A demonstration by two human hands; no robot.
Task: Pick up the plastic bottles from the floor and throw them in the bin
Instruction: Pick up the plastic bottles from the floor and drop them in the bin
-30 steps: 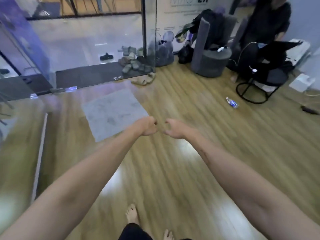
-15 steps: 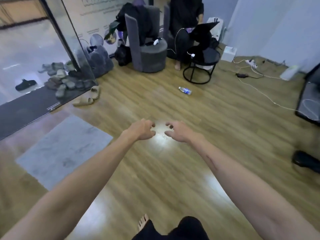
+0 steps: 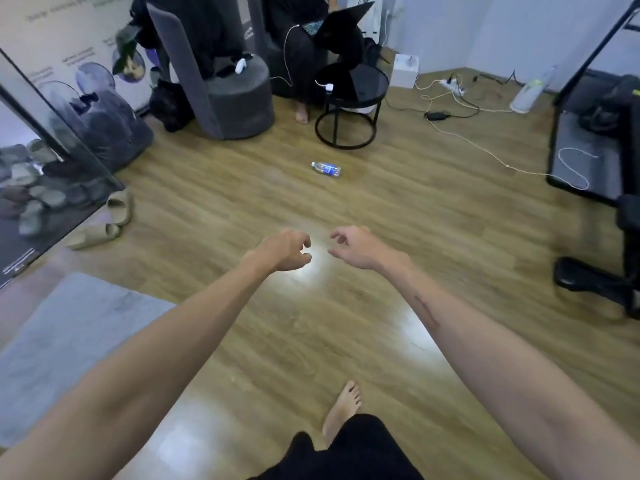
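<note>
A clear plastic bottle (image 3: pixel 326 169) with a blue label lies on its side on the wooden floor, just in front of a round black side table (image 3: pixel 349 109). My left hand (image 3: pixel 284 250) and my right hand (image 3: pixel 353 247) are stretched out side by side above the floor, well short of the bottle. Both hold nothing, fingers loosely curled and apart. A second clear bottle (image 3: pixel 549 75) seems to stand by the far wall, blurred. No bin is in view.
A grey armchair (image 3: pixel 225 95) and a seated person (image 3: pixel 304 64) are at the back. Cables (image 3: pixel 460 133) trail across the floor on the right, beside a black frame (image 3: pixel 588 140). Slippers (image 3: pixel 110 220) and a grey mat (image 3: pixel 69 341) lie left. My bare foot (image 3: pixel 343 407) is below.
The view has swung right and moved closer to the bottle, which now lies nearer the middle. My hands have opened a little and stay held out in front.
</note>
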